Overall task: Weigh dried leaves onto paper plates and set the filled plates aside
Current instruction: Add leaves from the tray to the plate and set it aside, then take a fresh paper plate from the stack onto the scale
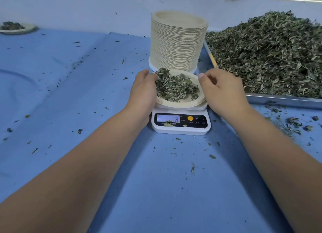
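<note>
A table with a blue cloth (87,93) is holding everything. A white scale (180,128) is sitting in the middle, and a tall stack of plates (177,41) is standing just behind it. A metal tray (278,100) is lying on the right. A full plate (26,30) is resting far left. Little leaf bits (294,123) are lying all around.

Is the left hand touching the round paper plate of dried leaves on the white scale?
Touching. Head view: the left hand overlaps the left rim of the round paper plate, thumb on its edge, no gap.

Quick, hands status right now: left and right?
Left hand: holding the paper plate by its left rim.
Right hand: gripping the same plate's right rim.
</note>
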